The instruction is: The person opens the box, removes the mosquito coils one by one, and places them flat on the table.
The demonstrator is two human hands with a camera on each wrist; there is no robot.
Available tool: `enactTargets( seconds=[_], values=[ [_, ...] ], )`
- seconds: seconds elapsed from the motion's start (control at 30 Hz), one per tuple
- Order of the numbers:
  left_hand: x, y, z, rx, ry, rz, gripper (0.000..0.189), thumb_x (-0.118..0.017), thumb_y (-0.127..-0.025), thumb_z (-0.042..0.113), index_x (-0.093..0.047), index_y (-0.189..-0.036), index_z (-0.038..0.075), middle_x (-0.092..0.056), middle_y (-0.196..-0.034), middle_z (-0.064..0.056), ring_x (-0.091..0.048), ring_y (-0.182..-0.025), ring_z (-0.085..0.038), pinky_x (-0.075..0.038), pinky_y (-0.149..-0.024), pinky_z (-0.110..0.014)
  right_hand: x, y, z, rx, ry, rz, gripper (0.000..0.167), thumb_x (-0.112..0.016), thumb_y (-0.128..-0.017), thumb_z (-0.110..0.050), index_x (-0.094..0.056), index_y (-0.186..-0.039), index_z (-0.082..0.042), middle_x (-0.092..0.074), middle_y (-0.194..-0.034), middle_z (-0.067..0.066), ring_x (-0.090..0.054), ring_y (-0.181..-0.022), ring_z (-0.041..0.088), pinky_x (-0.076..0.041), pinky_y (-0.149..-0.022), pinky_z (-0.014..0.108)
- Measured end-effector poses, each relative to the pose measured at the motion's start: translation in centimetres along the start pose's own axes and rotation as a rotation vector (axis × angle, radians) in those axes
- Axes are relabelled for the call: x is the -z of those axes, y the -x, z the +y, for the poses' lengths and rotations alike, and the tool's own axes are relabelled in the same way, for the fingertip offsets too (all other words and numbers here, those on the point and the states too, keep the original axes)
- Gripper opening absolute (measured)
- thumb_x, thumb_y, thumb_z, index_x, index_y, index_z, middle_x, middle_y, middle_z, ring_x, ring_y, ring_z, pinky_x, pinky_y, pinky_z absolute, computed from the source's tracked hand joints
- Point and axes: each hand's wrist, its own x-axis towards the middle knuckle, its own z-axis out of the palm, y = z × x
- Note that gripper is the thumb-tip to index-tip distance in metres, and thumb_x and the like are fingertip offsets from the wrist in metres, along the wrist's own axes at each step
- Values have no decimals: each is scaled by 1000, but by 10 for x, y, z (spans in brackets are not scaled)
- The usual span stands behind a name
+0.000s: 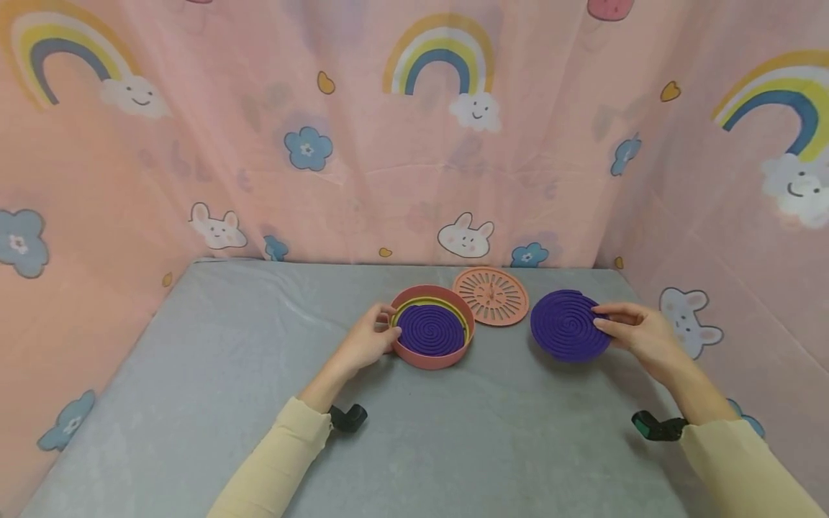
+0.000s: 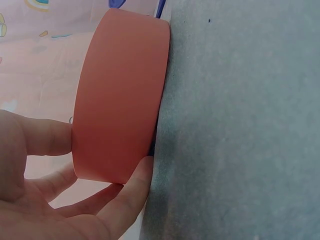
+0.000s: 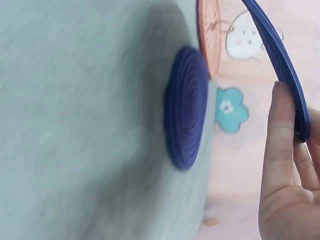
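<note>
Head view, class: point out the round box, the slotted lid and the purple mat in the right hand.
Round box (image 1: 432,362): head view, front outer wall.
Slotted lid (image 1: 491,297): head view, near its middle.
Purple mat (image 1: 571,325): head view, centre of its spiral.

Pink rainbow-print curtain (image 1: 388,194) behind grey cloth-covered table (image 1: 479,439).

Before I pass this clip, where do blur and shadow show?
Right wrist: resting coil blurred, broad shadow on the cloth beside it; held coil crisper. Left wrist: cloth darker along the box. Head: soft shadow below the held coil.
</note>
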Motion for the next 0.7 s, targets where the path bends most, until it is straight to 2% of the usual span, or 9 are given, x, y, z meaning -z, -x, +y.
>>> enactTargets(
  seconds=[0.2,0.53,0.7],
  values=[
    [1,0,-1,9,3,-1,36,-61,-102,18,-53,-136,12,-51,-143,-18,-56,-129,-34,-58,-90,-41,21,12,10,-11,-39,26,21,-66,-98,-1,-76,-110,-13,-72,-94,-6,-70,-82,8,-59,-71,24],
    [0,-1,-1,6,-6,0,36,-62,-102,18,-53,-136,12,-51,-142,-17,-57,-128,-33,-58,-89,-42,57,31,23,-54,-97,85,23,-64,-98,0,-78,-108,-16,-73,-100,-13,-69,-86,3,-57,-71,20],
    [0,-1,-1,-1,-2,0,36,-62,-102,17,-53,-136,11,-52,-141,-18,-57,-127,-33,-58,-88,-40,67,40,32,-70,-36,103,24,-65,-98,-2,-79,-106,-20,-72,-100,-17,-67,-87,-1,-57,-70,19]
  ],
)
